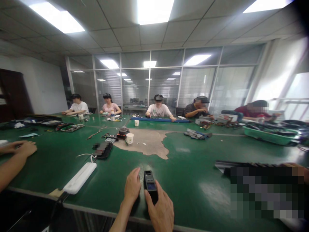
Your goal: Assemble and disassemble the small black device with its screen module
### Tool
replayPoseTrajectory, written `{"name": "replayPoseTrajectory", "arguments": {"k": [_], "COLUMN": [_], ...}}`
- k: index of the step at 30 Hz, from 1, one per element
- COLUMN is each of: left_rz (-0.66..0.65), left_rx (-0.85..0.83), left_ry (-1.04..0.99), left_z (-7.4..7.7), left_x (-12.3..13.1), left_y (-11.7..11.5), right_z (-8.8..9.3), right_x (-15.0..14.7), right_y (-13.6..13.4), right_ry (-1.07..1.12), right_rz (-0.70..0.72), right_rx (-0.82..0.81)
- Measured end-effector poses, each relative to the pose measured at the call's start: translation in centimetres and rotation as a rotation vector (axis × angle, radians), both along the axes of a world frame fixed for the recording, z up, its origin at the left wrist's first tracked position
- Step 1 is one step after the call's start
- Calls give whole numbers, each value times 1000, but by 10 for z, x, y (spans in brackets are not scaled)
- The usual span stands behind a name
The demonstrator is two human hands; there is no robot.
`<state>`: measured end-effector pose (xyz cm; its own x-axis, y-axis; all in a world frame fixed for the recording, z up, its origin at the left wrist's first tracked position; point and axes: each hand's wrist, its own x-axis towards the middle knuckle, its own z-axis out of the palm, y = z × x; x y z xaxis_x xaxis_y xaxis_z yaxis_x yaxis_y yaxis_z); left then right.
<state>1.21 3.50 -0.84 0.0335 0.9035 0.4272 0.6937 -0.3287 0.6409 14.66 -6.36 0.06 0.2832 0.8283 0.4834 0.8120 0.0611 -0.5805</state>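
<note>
A black boxy device [150,181] with a small screen and buttons on its top face stands at the table's near edge. My right hand [162,209] grips its near end, with the thumb along the left side and the fingers along the right. Just left of the device, my left hand [132,186] rests on its side with the palm facing it. A narrow gap separates that hand from the device. Its fingers reach forward, loosely bent and partly hidden, and nothing shows in them.
The green table [188,174] has a worn bare patch [149,141]. A white power strip [80,178] lies left, with a paper cup [129,138] beyond. Gloves [196,134] and a green basket [267,135] are right. A neighbour's hands [24,148] rest left; several people sit opposite.
</note>
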Motion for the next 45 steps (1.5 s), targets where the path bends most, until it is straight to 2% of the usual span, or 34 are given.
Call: {"name": "replayPoseTrajectory", "arguments": {"k": [9, 23, 28, 34, 45], "left_rz": [1, 4, 44, 9, -15], "left_rx": [-1, 36, 38, 32, 10], "left_ry": [-2, -71, -110, -91, -152], "left_z": [2, 3, 7, 3, 12], "left_x": [1, 3, 5, 4, 3], "left_y": [2, 9, 10, 7, -7], "right_z": [2, -18, -20, -22, -2], "right_x": [1, 6, 9, 6, 2], "right_y": [-1, 11, 13, 14, -2], "right_ry": [-5, -58, -78, -76, -102], "right_rz": [-3, -23, 13, -36, 8], "right_rx": [27, 52, 66, 77, 36]}}
